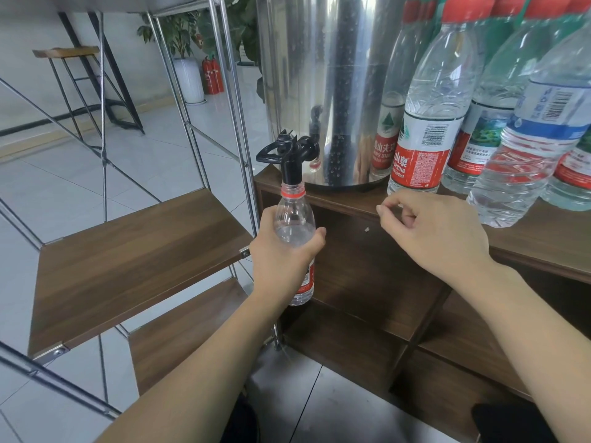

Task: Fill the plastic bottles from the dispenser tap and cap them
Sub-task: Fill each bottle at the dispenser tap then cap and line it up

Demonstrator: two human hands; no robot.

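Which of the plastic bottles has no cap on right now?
The bottle gripped in the left hand, its open neck up at the black tap. The bottles standing on the cabinet top with tops in view show red caps.
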